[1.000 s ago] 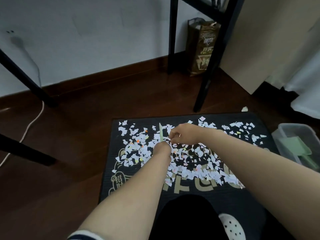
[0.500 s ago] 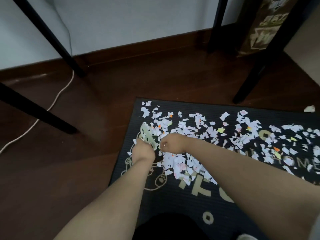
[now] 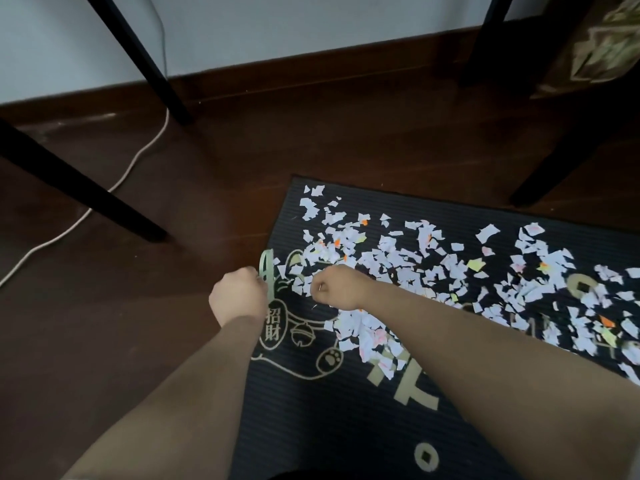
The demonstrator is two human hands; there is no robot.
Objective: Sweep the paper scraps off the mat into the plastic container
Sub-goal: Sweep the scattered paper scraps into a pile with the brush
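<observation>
**Risk:** the paper scraps [image 3: 398, 268] lie close to the mat's [image 3: 346, 427] 9 o'clock edge, near the left hand [image 3: 239, 296]. An outward or hasty stroke there would likely flick them onto the wooden floor [image 3: 207, 202]. The plastic container is not in view, so a long push with spillage is probable.

**Hands:** the left hand grips a pale green tool [image 3: 266, 270]. The right hand [image 3: 341, 287], at the tool's 3 o'clock, is clenched. Whether it pinches anything cannot be told.

**Scraps:** small, torn and thin, mostly white with some orange, yellow and pink. They are spread densely from the mat's 10 o'clock corner towards 3 o'clock.
</observation>
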